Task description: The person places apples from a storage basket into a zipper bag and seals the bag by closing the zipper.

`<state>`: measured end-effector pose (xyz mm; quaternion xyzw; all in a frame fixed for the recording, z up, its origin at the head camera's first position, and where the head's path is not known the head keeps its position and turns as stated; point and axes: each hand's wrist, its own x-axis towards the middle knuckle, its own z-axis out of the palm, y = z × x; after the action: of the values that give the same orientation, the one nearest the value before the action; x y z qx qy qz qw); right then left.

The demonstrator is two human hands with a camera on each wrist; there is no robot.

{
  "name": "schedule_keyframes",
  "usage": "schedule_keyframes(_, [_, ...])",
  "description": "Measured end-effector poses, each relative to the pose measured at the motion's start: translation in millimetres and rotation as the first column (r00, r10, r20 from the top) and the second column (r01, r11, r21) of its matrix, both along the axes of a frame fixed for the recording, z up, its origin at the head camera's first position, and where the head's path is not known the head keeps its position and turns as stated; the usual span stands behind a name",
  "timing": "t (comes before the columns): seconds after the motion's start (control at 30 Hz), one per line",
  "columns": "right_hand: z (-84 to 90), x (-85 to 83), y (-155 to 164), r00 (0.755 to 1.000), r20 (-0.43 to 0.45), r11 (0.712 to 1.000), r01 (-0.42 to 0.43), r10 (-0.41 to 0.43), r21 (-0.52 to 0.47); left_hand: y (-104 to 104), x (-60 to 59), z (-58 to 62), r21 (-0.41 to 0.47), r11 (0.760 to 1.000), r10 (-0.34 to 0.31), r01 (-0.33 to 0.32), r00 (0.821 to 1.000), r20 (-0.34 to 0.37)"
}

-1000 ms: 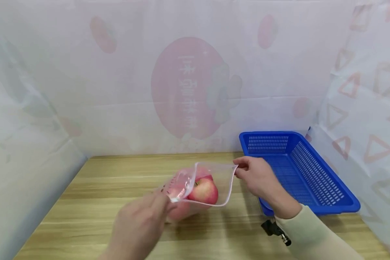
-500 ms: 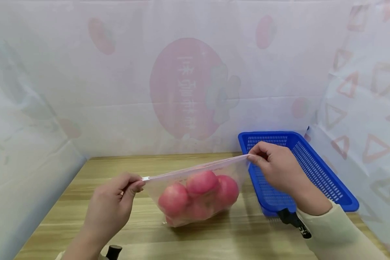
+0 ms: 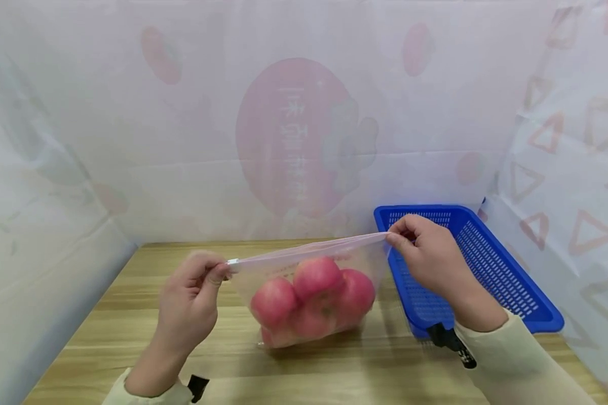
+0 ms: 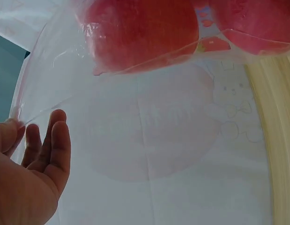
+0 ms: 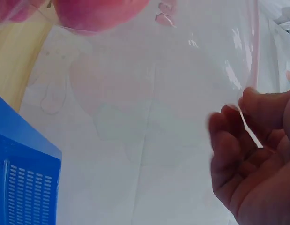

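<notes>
Between the two hands a clear zip bag (image 3: 370, 253) is stretched by its top corners, its pink-edged mouth slanting up to the right. Several red apples (image 3: 318, 280) fill its lower part, near or on the table. My left hand (image 3: 190, 306) pinches the left corner beside a white slider (image 3: 233, 262). At the opposite corner my right hand (image 3: 430, 259) pinches the bag between thumb and forefinger. In the left wrist view the apples (image 4: 145, 35) show through the plastic above the left hand (image 4: 34, 164). The right wrist view shows the right hand (image 5: 257, 150) gripping the bag's edge.
A blue slotted basket (image 3: 506, 270) stands on the right of the wooden table (image 3: 132, 315), partly behind the right hand. Printed white sheets (image 3: 202, 124) enclose the back and both sides.
A second ago the bag gaped open with an apple showing in its mouth. The hands have since spread apart and drawn the mouth into a nearly straight line, then lifted slightly.
</notes>
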<state>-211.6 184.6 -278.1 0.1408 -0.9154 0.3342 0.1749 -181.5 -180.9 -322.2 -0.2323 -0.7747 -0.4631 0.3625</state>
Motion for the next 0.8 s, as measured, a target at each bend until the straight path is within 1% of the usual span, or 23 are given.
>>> schedule_keyframes(0.1, [-2.5, -5.2, -6.7, 0.998, 0.024, 0.998, 0.052, -0.051, -0.043, 8.1, -0.9, 0.8, 0.095, 0.995, -0.043, 0.033, 0.994, 0.097])
schedule_keyframes(0.17, [-4.9, -10.2, -13.3, 0.995, 0.066, 0.987, 0.081, -0.072, -0.138, 13.0, -1.7, 1.2, 0.128, 0.991, -0.054, 0.038, 0.991, 0.125])
schedule_keyframes(0.2, [-6.8, -12.8, -17.3, 0.994, 0.089, 0.974, 0.088, -0.071, -0.207, 14.8, -2.1, 1.5, 0.136, 0.99, -0.054, 0.037, 0.99, 0.127])
schedule_keyframes(0.27, [-11.1, -15.5, -26.2, 0.992, 0.114, 0.938, 0.09, -0.055, -0.335, 17.6, -3.0, 1.7, 0.148, 0.988, -0.051, 0.031, 0.99, 0.13])
schedule_keyframes(0.33, [-16.7, -13.9, -36.3, 0.997, 0.077, 0.903, 0.037, -0.004, -0.428, 19.2, -3.8, 1.5, 0.161, 0.987, -0.05, 0.027, 0.989, 0.137])
schedule_keyframes(0.37, [-19.7, -11.5, -41.9, 0.999, 0.032, 0.893, -0.009, 0.026, -0.45, 19.7, -4.2, 1.1, 0.168, 0.986, -0.047, 0.023, 0.989, 0.141])
schedule_keyframes(0.4, [-22.8, -8.1, -47.5, 0.998, -0.038, 0.899, -0.064, 0.053, -0.433, 19.9, -4.6, 0.8, 0.173, 0.985, -0.042, 0.017, 0.988, 0.145])
schedule_keyframes(0.43, [-25.9, -4.6, -53.1, 0.99, -0.119, 0.915, -0.12, 0.08, -0.385, 20.1, -5.0, 0.3, 0.178, 0.984, -0.039, 0.012, 0.988, 0.148])
schedule_keyframes(0.47, [-28.4, -1.0, -59.2, 0.972, -0.205, 0.93, -0.178, 0.115, -0.323, 20.1, -5.2, 0.1, 0.183, 0.983, -0.037, 0.01, 0.988, 0.15])
schedule_keyframes(0.5, [-30.7, 1.6, -65.8, 0.944, -0.294, 0.94, -0.228, 0.149, -0.254, 20.1, -5.4, -0.2, 0.186, 0.983, -0.035, 0.007, 0.988, 0.15])
schedule_keyframes(0.53, [-32.6, 3.5, -72.8, 0.913, -0.369, 0.948, -0.257, 0.176, -0.186, 20.3, -5.6, -0.2, 0.189, 0.982, -0.035, 0.006, 0.988, 0.148])
schedule_keyframes(0.6, [-34.6, 4.1, -86.1, 0.846, -0.486, 0.958, -0.281, 0.22, -0.056, 20.9, -5.9, 0.0, 0.19, 0.982, -0.034, 0.007, 0.989, 0.141])
schedule_keyframes(0.63, [-34.8, 3.2, -92.7, 0.823, -0.515, 0.959, -0.282, 0.238, -0.007, 21.3, -5.8, 0.1, 0.189, 0.982, -0.035, 0.009, 0.99, 0.136])
schedule_keyframes(0.67, [-34.2, 2.2, -99.4, 0.808, -0.533, 0.96, -0.279, 0.251, 0.029, 21.7, -5.6, 0.2, 0.188, 0.982, -0.036, 0.011, 0.991, 0.13])
schedule_keyframes(0.7, [-33.6, 0.5, -105.9, 0.797, -0.546, 0.961, -0.272, 0.257, 0.054, 22.2, -5.4, 0.0, 0.188, 0.982, -0.036, 0.011, 0.991, 0.127])
schedule_keyframes(0.8, [-30.3, -4.8, -123.0, 0.78, -0.56, 0.958, -0.264, 0.28, 0.112, 23.3, -4.3, -1.3, 0.191, 0.982, -0.04, 0.016, 0.992, 0.12])
